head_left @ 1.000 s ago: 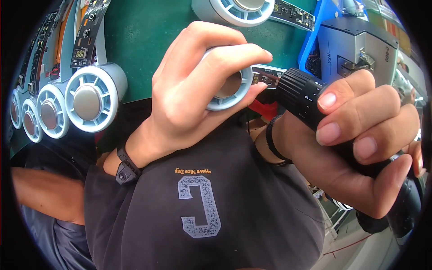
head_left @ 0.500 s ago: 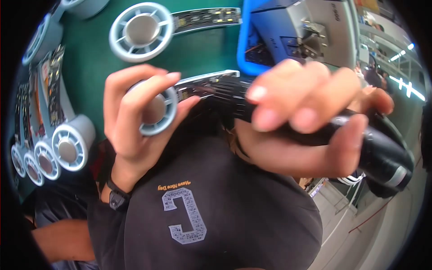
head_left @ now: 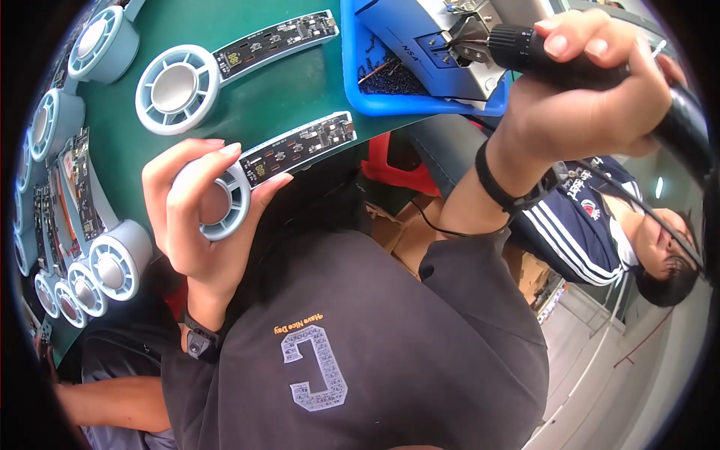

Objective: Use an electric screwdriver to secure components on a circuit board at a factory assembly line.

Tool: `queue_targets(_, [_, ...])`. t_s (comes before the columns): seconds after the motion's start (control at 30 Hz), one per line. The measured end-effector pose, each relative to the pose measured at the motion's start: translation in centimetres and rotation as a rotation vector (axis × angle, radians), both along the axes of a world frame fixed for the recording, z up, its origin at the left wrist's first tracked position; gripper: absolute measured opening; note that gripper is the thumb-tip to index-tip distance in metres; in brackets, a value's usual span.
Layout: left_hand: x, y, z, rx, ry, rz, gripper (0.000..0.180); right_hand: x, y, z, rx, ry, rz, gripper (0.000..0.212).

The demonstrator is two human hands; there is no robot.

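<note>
In my left hand is a light-blue handheld fan body, gripped by its round spoked head. A black circuit board lies along its handle, angled up to the right. My right hand is wrapped round a black electric screwdriver. The front end of the driver is at the metal outlet of a grey screw feeder; its bit tip is hard to make out there. Another fan body with its board lies on the green table, beyond my left hand.
Around the screw feeder is a blue tray holding many small dark screws. Several more fan bodies stand in a row at the left. A red stool is below the table edge. A person sits at the right.
The screwdriver in my right hand has moved from the held fan's board up and right to the screw feeder. My left hand still holds the fan body, now slightly lower and farther left.
</note>
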State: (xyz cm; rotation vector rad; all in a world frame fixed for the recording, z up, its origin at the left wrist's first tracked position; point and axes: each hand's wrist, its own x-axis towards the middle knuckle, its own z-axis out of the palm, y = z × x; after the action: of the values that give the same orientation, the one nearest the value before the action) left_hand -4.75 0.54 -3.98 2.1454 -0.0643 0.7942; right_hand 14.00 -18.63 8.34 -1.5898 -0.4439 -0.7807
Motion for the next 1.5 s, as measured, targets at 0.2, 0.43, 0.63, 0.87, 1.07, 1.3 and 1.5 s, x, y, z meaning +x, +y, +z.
queue_targets(0.2, [-0.1,0.3,-0.4,-0.065,-0.009,-0.01,0.06,1.5,-2.0,0.8,0.051,0.275,0.549,0.021])
queue_targets(0.43, [0.1,0.8,-1.1,-0.107,-0.046,-0.055,0.06,-5.6,-1.7,1.2,0.075,-0.068,0.312,0.019])
queue_targets(0.63, [0.0,0.7,-1.1,-0.088,-0.035,-0.041,0.058,-0.5,-2.9,0.8,0.104,-0.101,0.159,0.022])
queue_targets(0.87, [-0.2,0.7,-1.0,-0.068,-0.025,-0.043,0.058,-0.1,-2.2,-0.1,0.073,-0.005,0.089,0.013])
queue_targets(1.07, [0.1,0.6,-0.9,-0.039,-0.029,-0.031,0.059,1.3,-3.0,-1.0,0.213,-0.053,0.262,0.017])
queue_targets(1.3, [0.5,0.1,-0.3,-0.04,-0.025,-0.027,0.057,3.1,-5.0,-0.8,0.286,-0.088,0.393,0.02])
queue_targets(1.5, [0.7,-0.3,-0.1,-0.03,-0.035,-0.022,0.056,3.5,-5.3,0.0,0.215,-0.082,0.453,0.023])
